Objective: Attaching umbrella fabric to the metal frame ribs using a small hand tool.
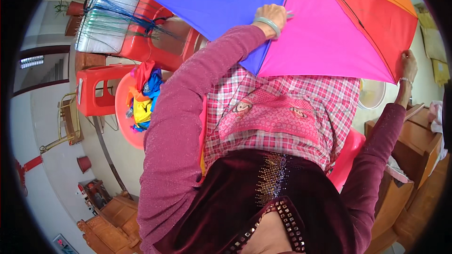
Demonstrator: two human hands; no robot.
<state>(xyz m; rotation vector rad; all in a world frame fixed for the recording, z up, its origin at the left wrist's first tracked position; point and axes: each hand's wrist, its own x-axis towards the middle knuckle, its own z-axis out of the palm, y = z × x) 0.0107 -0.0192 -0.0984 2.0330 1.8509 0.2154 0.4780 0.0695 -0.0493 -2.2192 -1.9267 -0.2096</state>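
Observation:
An open umbrella (325,42) with blue, pink, red and orange panels lies over my lap, its dark ribs facing me. My left hand (273,17), a pale bangle at its wrist, is closed above the rib between the blue and pink panels. A small greyish pointed tip juts out of that fist; what it belongs to is hidden. At the red panel's right edge, my right hand (408,65) is closed against the umbrella's rim, its fingertips partly out of sight. A pink checked apron (282,89) covers my lap beneath the canopy.
To my left, a pink basin (125,113) holds colourful folded cloth beside a red plastic stool (89,94). Behind it, a white foam block (101,23) carries bundled blue and green strands. A pale bucket (372,95) and wooden furniture (409,146) stand on the right.

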